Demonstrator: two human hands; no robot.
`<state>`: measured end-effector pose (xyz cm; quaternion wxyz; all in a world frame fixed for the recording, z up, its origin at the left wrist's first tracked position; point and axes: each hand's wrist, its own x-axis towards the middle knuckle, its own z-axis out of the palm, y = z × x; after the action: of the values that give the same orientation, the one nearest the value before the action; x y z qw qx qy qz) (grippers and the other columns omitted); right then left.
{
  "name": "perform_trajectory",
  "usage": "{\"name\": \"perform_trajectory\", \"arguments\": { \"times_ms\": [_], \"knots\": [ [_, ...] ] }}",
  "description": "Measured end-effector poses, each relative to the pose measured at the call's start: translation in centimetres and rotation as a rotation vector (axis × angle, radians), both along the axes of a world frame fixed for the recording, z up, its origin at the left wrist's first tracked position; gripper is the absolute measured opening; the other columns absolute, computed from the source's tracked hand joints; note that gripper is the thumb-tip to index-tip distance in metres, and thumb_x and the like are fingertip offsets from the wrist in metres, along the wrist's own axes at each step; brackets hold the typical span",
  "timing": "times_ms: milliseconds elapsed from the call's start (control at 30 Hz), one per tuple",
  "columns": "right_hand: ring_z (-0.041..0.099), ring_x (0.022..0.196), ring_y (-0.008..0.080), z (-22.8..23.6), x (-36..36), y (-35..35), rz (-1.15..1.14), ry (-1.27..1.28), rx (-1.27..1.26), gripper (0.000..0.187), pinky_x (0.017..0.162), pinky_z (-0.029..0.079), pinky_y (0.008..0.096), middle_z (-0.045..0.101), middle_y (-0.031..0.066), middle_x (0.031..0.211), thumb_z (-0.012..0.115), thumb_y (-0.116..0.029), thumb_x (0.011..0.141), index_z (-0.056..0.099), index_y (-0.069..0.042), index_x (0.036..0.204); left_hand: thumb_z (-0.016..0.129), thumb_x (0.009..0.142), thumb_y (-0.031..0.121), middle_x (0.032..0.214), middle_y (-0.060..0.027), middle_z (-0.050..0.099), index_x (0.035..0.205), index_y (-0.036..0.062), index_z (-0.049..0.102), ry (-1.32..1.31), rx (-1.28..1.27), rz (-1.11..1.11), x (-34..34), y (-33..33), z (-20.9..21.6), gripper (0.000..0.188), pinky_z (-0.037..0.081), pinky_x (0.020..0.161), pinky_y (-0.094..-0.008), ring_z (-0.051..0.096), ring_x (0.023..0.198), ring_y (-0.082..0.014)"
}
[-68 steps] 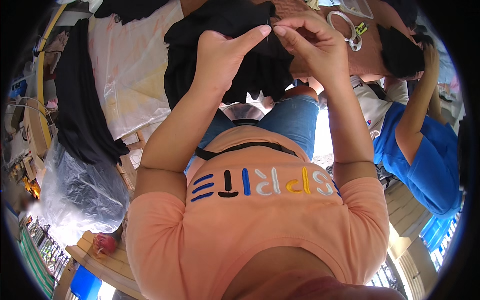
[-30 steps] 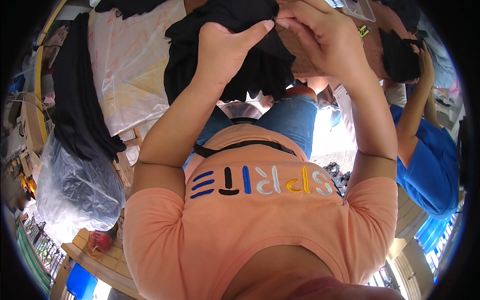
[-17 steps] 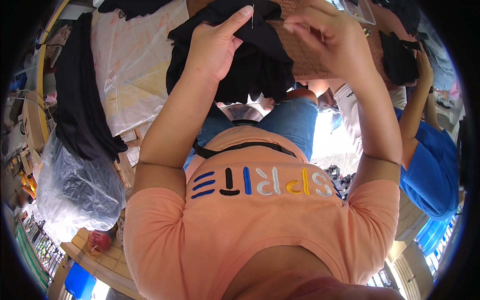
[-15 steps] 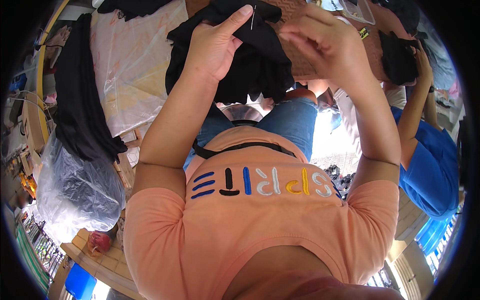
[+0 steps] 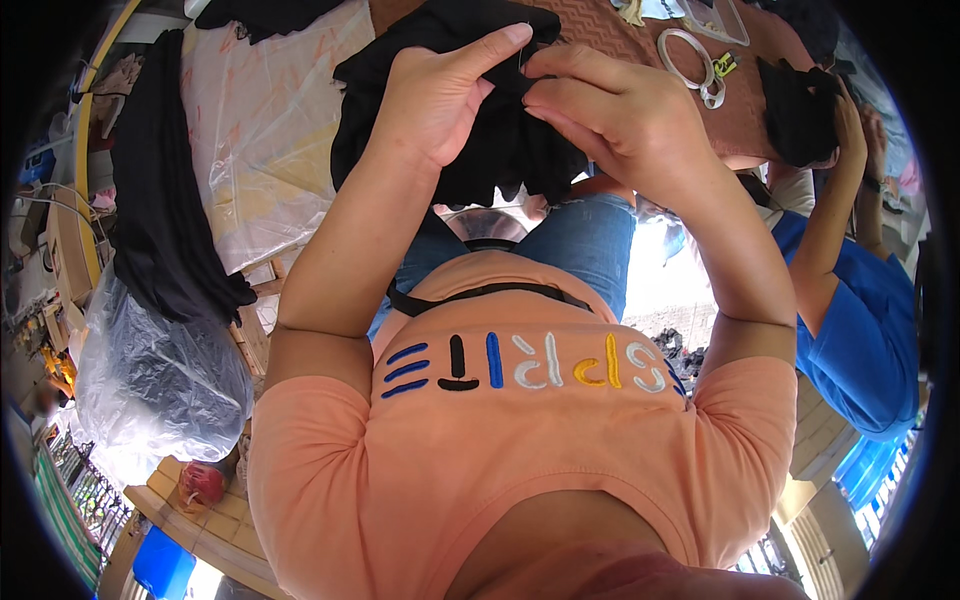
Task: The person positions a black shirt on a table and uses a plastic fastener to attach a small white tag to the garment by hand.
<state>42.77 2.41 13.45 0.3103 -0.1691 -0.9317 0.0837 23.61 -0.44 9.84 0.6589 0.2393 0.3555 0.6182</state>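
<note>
A bunched black cloth (image 5: 455,185) hangs over my lap at the table's near edge. My left hand (image 5: 440,105) grips its upper part, the thumb stretched along the top and the fingers hidden under the fabric. Close beside that thumb, my right hand (image 5: 625,110) is closed in a pinch against the cloth. What its fingertips hold is too small to make out. A faint thin line, a needle or thread, shows between the thumb tip and the right fingers.
On the brown textured table cover (image 5: 590,30) lie a white ring-shaped item (image 5: 685,58), a yellow-green clip-like item (image 5: 725,64) and a clear plastic container (image 5: 722,22). At right, a person in blue (image 5: 855,330) handles black fabric (image 5: 795,115). Leftward are a long black cloth (image 5: 160,180) and a plastic bag (image 5: 160,375).
My right hand has come left and down onto the cloth beside my left thumb, uncovering the white ring. The needle, plain on the cloth before, is now barely visible. My left hand shifted slightly.
</note>
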Motion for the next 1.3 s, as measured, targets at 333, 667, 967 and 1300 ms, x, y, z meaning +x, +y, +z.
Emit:
{"name": "perform_trajectory", "arguments": {
  "times_ms": [333,667,967,1300],
  "knots": [
    [0.068,0.078,0.0245,-0.4,0.0,-0.1,0.011,-0.01,0.011,0.011,0.061,0.055,0.0377,0.068,-0.0011,0.101,0.073,-0.015,0.083,0.069,-0.008,0.091,0.069,0.098,0.003,0.115,-0.0112,0.071,0.123,-0.0026,0.064,0.098,-0.048,-0.075,-0.1,-0.1,-0.8,0.027,0.059,0.087,-0.0328,0.071,0.103,-0.0209],
    [0.067,0.08,0.0229,-0.4,0.0,0.0,0.038,-0.052,0.057,0.012,0.063,0.055,0.0374,0.069,-0.0012,0.103,0.074,-0.014,0.08,0.07,-0.009,0.09,0.082,0.09,0.019,0.106,-0.0053,0.073,0.107,0.0003,0.077,0.219,-0.107,-0.212,-2.1,-0.4,-1.4,0.026,0.052,0.077,-0.0286,0.067,0.095,-0.0135],
    [0.068,0.081,0.0232,0.1,0.4,0.0,0.042,-0.103,0.069,0.014,0.063,0.055,0.037,0.068,0.0006,0.105,0.074,-0.012,0.077,0.07,-0.008,0.09,0.08,0.092,0.022,0.104,-0.0011,0.073,0.112,0.0059,0.076,0.164,-0.112,-0.224,-2.1,-0.4,-1.5,0.026,0.048,0.076,-0.0291,0.066,0.093,-0.0106],
    [0.067,0.079,0.0214,0.4,0.6,-0.1,0.03,-0.08,0.069,0.015,0.06,0.054,0.0368,0.063,0.0012,0.096,0.072,-0.011,0.078,0.069,-0.007,0.092,0.084,0.088,0.015,0.103,-0.0035,0.076,0.107,0.0077,0.077,-0.055,-0.031,-0.264,-1.9,-0.2,-1.5,0.022,0.054,0.081,-0.0287,0.07,0.094,-0.0136]
  ]
}}
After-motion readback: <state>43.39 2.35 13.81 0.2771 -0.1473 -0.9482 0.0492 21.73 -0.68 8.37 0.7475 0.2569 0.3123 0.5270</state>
